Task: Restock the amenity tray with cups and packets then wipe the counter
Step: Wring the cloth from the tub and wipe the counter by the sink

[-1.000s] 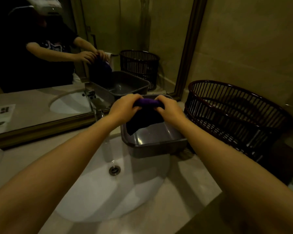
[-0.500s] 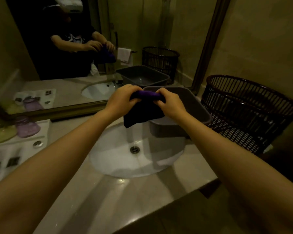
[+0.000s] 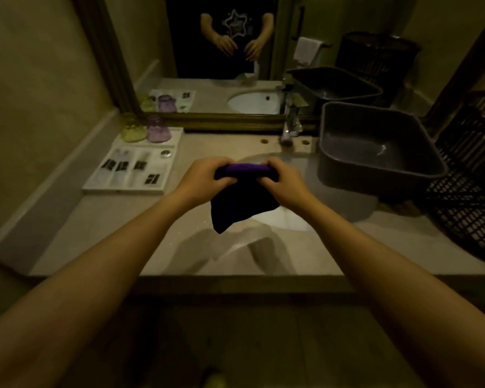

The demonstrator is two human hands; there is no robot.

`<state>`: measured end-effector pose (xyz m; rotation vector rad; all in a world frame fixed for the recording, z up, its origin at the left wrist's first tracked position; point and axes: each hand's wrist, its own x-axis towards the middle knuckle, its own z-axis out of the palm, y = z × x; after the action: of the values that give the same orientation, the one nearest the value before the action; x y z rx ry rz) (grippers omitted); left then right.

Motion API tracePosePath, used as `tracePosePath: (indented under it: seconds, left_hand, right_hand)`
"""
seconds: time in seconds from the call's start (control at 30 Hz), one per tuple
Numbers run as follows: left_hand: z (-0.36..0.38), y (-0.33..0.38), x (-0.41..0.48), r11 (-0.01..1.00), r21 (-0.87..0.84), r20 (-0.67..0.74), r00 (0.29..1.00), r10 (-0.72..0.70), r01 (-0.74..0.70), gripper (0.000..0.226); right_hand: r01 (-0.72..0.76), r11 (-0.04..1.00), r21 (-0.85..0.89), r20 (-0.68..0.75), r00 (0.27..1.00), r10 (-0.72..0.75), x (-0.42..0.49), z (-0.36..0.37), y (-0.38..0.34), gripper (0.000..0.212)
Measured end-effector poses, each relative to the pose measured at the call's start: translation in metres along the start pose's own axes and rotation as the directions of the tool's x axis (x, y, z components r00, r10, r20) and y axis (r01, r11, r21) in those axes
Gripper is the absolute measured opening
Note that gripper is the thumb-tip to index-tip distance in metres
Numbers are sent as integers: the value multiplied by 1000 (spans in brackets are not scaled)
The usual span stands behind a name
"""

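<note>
A dark purple cloth (image 3: 242, 210) hangs over the sink basin (image 3: 280, 219). My left hand (image 3: 203, 179) grips its top edge on the left and my right hand (image 3: 284, 182) grips it on the right, both held above the beige counter (image 3: 118, 236). At the far left of the counter lies the white amenity tray (image 3: 95, 187) with several packets (image 3: 129, 166) and a small round tin (image 3: 166, 154). A green cup (image 3: 132, 128) and a purple cup (image 3: 157, 130) stand upside down at the tray's back end.
A grey plastic tub (image 3: 375, 169) sits on the counter right of the sink, with a dark wire basket (image 3: 471, 191) beyond it. The chrome tap (image 3: 290, 121) stands behind the basin below the mirror (image 3: 221, 51). A wall borders the counter on the left.
The view has swung left and back, so the amenity tray and cups now show fully. Both hands have kept hold of the cloth, which moved from over the tub to over the sink.
</note>
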<state>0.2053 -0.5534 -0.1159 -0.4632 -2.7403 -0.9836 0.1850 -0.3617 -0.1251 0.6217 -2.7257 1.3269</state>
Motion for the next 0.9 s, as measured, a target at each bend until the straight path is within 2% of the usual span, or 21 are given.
tracePosePath:
  seconds: [0.17,0.3,0.4,0.47,0.53,0.57,0.67,0.7,0.77,0.9]
  left_hand:
    - [1,-25,-42,975,-74,15,978,-207,207,25]
    - [17,-51,-62,917,-122,-5,924,-383,380,23]
    - [38,-73,-65,858,-94,-5,862,-507,505,23]
    - [47,-88,-65,836,-80,-9,839,-544,542,27]
    - [45,-105,-68,833,-71,-40,833,-552,549,33]
    - [40,-116,-72,839,-56,-79,836,-544,541,33]
    - [18,-158,-96,829,6,-221,809,-544,559,33]
    - [9,-174,-106,810,46,-265,789,-555,585,35]
    - [-8,-205,-125,749,174,-314,757,-573,639,42]
    - [-24,-257,-147,580,415,-256,702,-665,701,58]
  right_hand:
    - [17,999,26,75,997,-19,-5,46,4,18]
    - [-11,1000,-1,103,995,11,-3,81,17,21]
    - [-45,992,-120,138,989,62,3,107,32,32]
    - [-42,952,-302,158,983,93,5,125,42,43]
    - [59,864,-500,161,987,26,1,141,49,55]
    - [151,838,-525,212,976,-43,-2,149,51,58]
    - [432,805,-407,498,844,-200,-7,167,57,58]
    - [472,795,-379,563,800,-206,-7,172,59,57]
    - [497,784,-370,622,760,-189,-4,175,64,53]
    - [527,750,-400,665,730,-159,-1,177,65,52]
